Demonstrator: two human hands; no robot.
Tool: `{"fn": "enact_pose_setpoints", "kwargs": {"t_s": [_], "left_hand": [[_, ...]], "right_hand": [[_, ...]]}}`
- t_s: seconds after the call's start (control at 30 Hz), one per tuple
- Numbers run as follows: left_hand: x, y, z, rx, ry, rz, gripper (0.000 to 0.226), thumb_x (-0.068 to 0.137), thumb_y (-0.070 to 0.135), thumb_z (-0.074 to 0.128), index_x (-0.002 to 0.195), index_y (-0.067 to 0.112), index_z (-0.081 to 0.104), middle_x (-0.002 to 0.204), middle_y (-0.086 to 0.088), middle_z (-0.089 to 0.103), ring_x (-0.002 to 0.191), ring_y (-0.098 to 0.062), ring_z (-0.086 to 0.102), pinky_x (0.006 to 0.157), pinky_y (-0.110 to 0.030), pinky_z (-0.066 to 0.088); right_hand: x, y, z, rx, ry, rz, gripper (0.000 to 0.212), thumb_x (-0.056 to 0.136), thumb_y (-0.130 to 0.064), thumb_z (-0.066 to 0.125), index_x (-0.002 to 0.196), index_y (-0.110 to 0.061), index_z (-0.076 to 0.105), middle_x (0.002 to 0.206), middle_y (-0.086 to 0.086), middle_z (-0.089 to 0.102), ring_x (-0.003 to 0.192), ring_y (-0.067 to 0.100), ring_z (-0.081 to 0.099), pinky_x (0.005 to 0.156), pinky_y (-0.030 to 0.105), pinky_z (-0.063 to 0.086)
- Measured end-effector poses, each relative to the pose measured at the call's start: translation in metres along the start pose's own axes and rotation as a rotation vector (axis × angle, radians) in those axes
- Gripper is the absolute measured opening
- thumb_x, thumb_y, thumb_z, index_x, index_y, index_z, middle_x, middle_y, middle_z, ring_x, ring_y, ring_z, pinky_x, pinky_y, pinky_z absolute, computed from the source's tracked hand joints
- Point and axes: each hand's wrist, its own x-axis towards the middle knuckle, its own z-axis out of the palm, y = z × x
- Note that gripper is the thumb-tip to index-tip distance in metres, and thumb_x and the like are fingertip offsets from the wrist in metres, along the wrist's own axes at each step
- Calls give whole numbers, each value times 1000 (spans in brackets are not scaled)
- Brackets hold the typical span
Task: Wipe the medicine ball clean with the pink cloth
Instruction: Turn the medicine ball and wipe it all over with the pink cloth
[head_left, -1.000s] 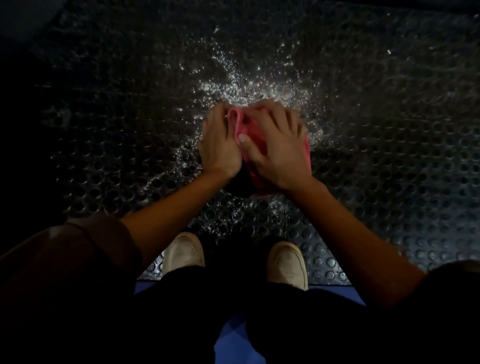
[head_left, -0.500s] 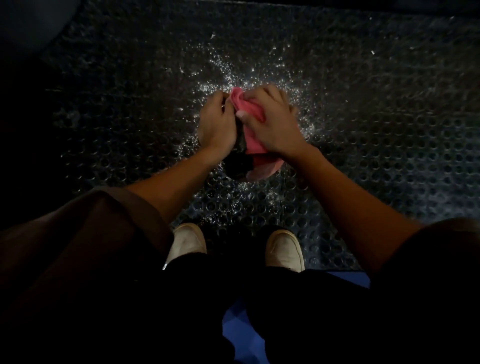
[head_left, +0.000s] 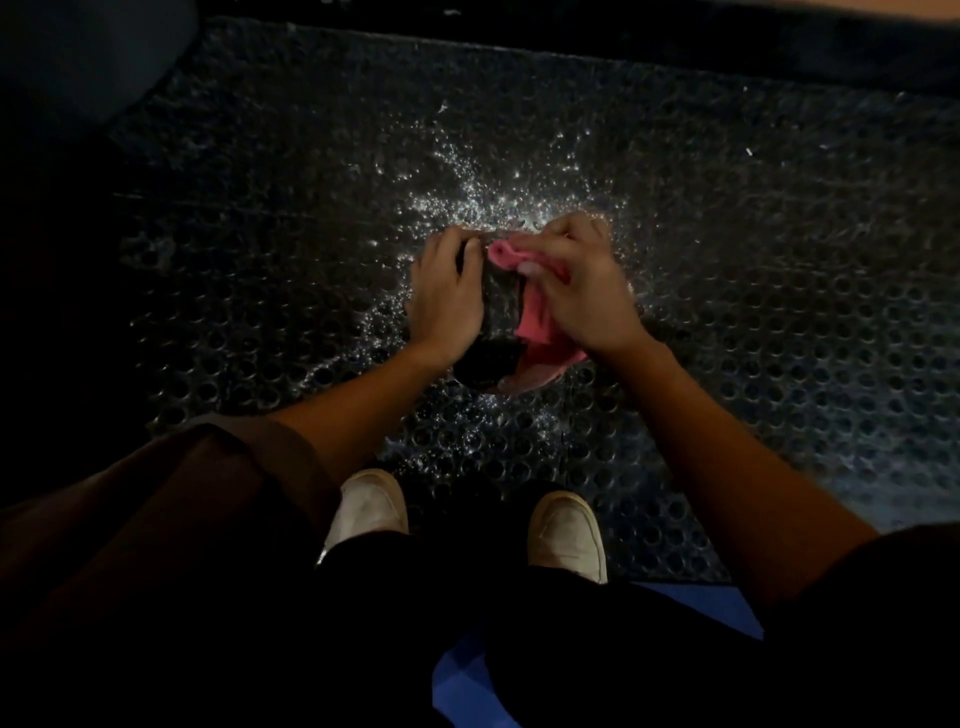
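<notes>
A dark medicine ball (head_left: 500, 322) sits on the studded black mat, mostly covered by my hands. My left hand (head_left: 447, 291) lies over its left side with the fingers curved round it. The pink cloth (head_left: 535, 317) drapes over the ball's right side and hangs down to its near edge. My right hand (head_left: 582, 283) grips the bunched cloth and presses it against the ball.
The black rubber mat (head_left: 779, 338) with round holes is wet and glistens around the ball. My two pale shoes (head_left: 371, 506) stand at its near edge, beside a blue floor patch (head_left: 701, 603). A dark raised edge (head_left: 675, 47) runs along the far side.
My right hand has slid the cloth rightwards over the ball, which uncovers more of the ball's dark middle. The left hand keeps its hold on the left side.
</notes>
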Motion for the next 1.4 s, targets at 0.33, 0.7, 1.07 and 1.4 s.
{"fn": "enact_pose_setpoints", "kwargs": {"t_s": [0.33, 0.7, 1.07, 1.4], "left_hand": [[11, -2, -3, -33, -45, -7, 23, 99, 41, 32, 79, 38, 42, 92, 4, 50, 95, -26, 50, 85, -50, 45], [13, -4, -4, -14, -89, 42, 28, 100, 39, 30, 87, 22, 48, 93, 1, 53, 93, -26, 53, 82, -48, 46], [-12, -10, 0, -77, -22, -107, 57, 95, 54, 27, 142, 28, 47, 143, -4, 46, 127, -22, 46, 105, -49, 42], [-2, 0, 0, -18, -85, -83, 48, 101, 47, 26, 139, 28, 48, 139, -5, 48, 126, -23, 45, 105, -49, 40]], "right_hand": [[4, -10, 2, -16, -98, -200, 23, 85, -29, 68, 102, -13, 74, 96, 5, 57, 95, 23, 46, 81, 23, 39], [4, -8, -2, 14, -74, -207, 14, 87, -20, 66, 96, -14, 75, 96, -2, 55, 94, 17, 46, 82, 28, 40], [11, -4, 6, -52, 70, 215, 26, 94, -37, 54, 103, -18, 70, 98, 1, 49, 98, 20, 45, 83, 24, 39], [12, -10, -2, -49, 41, 115, 24, 92, -31, 59, 108, -17, 71, 96, 1, 50, 98, 20, 46, 84, 34, 43]]}}
